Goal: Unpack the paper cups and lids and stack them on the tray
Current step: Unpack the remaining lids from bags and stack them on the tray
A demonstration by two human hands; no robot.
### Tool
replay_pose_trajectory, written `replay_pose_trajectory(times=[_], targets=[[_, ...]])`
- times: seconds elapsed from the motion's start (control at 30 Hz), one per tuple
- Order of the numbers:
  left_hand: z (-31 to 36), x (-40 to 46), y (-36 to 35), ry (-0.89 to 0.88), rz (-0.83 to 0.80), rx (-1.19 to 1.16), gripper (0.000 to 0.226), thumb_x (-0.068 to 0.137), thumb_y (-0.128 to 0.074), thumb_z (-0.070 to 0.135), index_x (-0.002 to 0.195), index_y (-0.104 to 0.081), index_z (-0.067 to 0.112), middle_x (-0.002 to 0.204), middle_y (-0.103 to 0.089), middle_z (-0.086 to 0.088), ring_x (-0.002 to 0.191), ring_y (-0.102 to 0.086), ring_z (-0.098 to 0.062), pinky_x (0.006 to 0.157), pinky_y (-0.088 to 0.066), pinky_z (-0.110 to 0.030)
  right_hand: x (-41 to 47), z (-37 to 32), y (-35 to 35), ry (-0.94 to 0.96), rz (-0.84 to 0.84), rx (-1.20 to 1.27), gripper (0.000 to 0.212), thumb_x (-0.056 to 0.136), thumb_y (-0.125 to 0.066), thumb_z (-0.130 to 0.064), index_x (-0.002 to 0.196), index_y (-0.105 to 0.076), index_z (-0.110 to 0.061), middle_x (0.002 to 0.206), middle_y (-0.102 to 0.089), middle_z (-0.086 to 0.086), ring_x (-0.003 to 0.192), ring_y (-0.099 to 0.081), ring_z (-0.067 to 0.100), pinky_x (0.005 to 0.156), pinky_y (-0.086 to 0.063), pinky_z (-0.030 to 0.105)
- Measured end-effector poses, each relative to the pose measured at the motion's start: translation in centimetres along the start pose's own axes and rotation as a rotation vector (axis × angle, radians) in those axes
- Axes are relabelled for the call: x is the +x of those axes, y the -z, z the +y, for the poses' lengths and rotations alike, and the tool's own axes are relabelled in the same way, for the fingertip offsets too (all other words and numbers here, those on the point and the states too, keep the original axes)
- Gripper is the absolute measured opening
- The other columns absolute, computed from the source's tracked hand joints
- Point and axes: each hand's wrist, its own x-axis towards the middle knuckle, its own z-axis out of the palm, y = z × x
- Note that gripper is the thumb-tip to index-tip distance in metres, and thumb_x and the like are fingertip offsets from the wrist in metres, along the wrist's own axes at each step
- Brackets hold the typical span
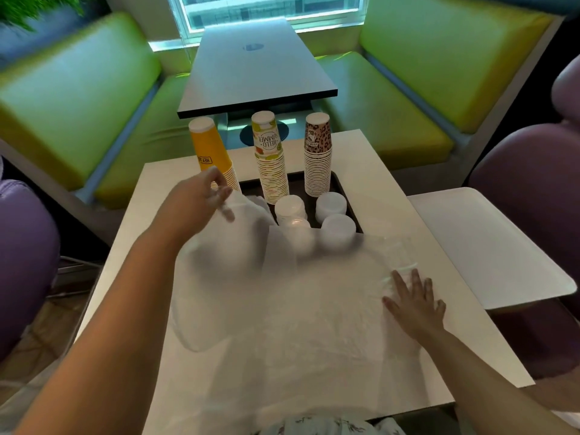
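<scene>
A dark tray (340, 189) on the white table (392, 215) carries three upside-down cup stacks: yellow (213, 150), "Hello Summer" (270, 158) and leopard print (317, 155). Several stacks of white lids (331, 206) stand in front of them. A large clear plastic bag (282, 296) is spread over the table's near half and blurs the nearest lids. My left hand (201, 199) is raised by the yellow stack, its fingers pinched on the bag's upper edge. My right hand (414, 298) lies flat with spread fingers on the bag's right side.
A second white table (489, 246) adjoins on the right. A dark table (254, 67) stands beyond, flanked by green benches (78, 98). Purple chairs (533, 183) sit at both sides.
</scene>
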Motion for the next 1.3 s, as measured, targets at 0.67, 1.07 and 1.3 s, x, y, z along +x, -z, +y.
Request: replay_pose_trajectory(times=[0.67, 1.07, 1.3], targets=[[8.3, -2.4, -0.5, -0.248, -0.861, -1.187, 0.010, 0.084, -0.063, 0.025, 0.086, -0.059, 0.016, 0.077, -0.058, -0.002, 0.060, -0.054, -0.009, 0.052, -0.045, -0.016, -6.8, -10.1, 11.9, 0.727, -0.354, 1.339, 0.094, 0.053, -0.078, -0.066, 0.131, -0.039, -0.033, 0.135, -0.053, -0.016, 0.127, -0.047, 0.003, 0.101, -0.044, 0.028], [7.3, 0.2, -4.7, 0.044, -0.911, -1.054, 0.016, 0.094, -0.048, 0.019, 0.097, -0.063, 0.014, 0.089, -0.067, -0.006, 0.078, -0.064, -0.016, 0.065, -0.055, -0.025, -7.2, -5.0, 16.5, 0.748, 0.182, 1.077, 0.028, 0.083, -0.067, -0.035, 0.109, -0.061, -0.026, 0.121, -0.058, -0.013, 0.113, -0.053, 0.004, 0.093, -0.043, 0.020], [2.8, 2.9, -7.1, 0.009, -0.979, -0.432, 0.078, 0.048, -0.084, 0.060, 0.114, -0.065, 0.022, 0.109, -0.068, -0.008, 0.100, -0.066, -0.026, 0.085, -0.055, -0.037, -4.7, -2.1, 13.0, 0.274, 0.261, 1.128, 0.015, 0.093, -0.055, -0.030, 0.097, -0.052, -0.015, 0.076, -0.053, 0.007, 0.067, -0.049, 0.019, 0.063, -0.049, 0.037]])
